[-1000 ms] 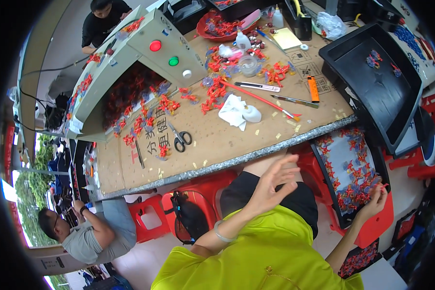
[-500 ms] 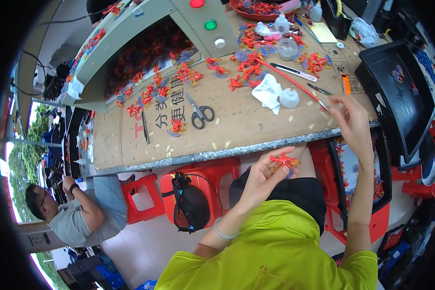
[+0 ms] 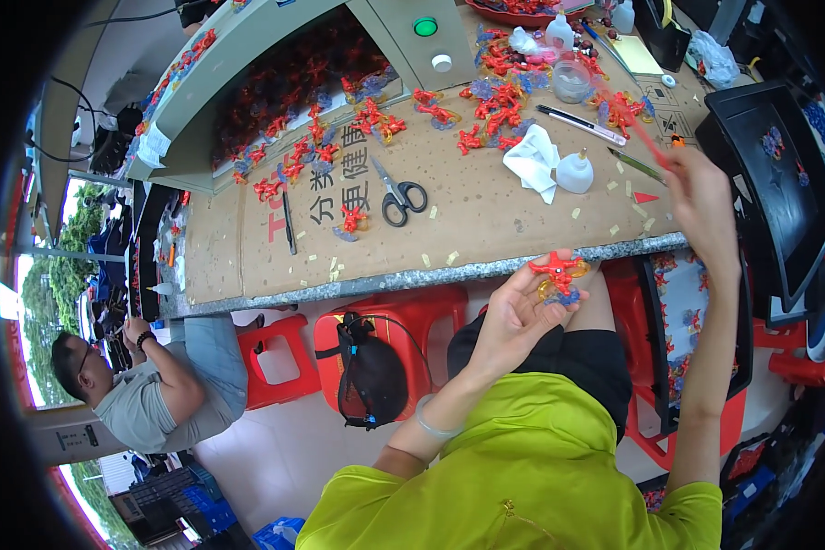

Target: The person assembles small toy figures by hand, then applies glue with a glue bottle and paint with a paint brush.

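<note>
My left hand [image 3: 513,312] is raised below the table's front edge and holds a small red star-shaped toy piece [image 3: 557,271] with a bit of yellow and blue under it. My right hand [image 3: 706,206] is up over the table's right end, gripping a thin red stick [image 3: 634,128] that points up and away from me. On the brown tabletop [image 3: 486,215] lie many more red and blue toy pieces [image 3: 490,105], black scissors [image 3: 399,197], a white cloth [image 3: 532,160] and a small white squeeze bottle [image 3: 576,172].
A black tray [image 3: 779,174] with a few pieces stands at the right. A grey slanted bin [image 3: 284,82] full of red pieces sits at the back. Red stools [image 3: 275,362], one carrying a black bag [image 3: 371,376], stand under the table. Another person [image 3: 147,394] sits at the lower left.
My left hand has come up holding the red piece. My right hand rose from the low tray at my right to the table's right end and now holds the red stick.
</note>
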A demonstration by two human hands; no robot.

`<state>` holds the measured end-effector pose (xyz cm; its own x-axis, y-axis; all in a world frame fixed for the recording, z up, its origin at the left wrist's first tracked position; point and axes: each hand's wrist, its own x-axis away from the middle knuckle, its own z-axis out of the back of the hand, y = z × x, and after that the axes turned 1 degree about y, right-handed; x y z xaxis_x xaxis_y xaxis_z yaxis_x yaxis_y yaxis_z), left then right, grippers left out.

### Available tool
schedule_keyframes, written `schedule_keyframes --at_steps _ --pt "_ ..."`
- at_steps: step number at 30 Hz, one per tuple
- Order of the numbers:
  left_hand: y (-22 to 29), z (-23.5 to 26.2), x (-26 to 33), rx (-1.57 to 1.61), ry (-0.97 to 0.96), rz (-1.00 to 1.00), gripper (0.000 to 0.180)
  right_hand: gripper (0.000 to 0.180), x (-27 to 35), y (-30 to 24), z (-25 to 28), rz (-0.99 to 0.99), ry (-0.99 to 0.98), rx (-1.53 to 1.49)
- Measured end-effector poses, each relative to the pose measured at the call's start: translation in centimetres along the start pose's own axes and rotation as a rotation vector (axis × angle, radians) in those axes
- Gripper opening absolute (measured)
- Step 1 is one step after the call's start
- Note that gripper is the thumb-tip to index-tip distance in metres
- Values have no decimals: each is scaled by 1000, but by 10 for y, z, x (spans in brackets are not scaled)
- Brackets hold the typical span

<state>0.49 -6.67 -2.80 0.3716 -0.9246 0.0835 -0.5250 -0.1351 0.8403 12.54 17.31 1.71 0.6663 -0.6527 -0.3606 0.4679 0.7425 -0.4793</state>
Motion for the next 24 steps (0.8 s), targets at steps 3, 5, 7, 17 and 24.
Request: schedule_keyframes --at_steps 3,5,7,17,24 --pt "-7 -8 -3 8 -57 0 56 11 35 -9 39 -163 147 -230" --pt "-16 -12 -5 32 -94 18 57 9 62 -16 53 -289 185 -443" --pt "-23 -19 -7 19 -111 35 57 10 87 -21 46 -212 351 -796" --pt "-49 -37 -16 -131 -144 109 57 16 151 -35 -3 -149 283 -1015" --pt "-48 -41 -13 -164 -160 134 50 16 153 -22 10 -53 165 -538"
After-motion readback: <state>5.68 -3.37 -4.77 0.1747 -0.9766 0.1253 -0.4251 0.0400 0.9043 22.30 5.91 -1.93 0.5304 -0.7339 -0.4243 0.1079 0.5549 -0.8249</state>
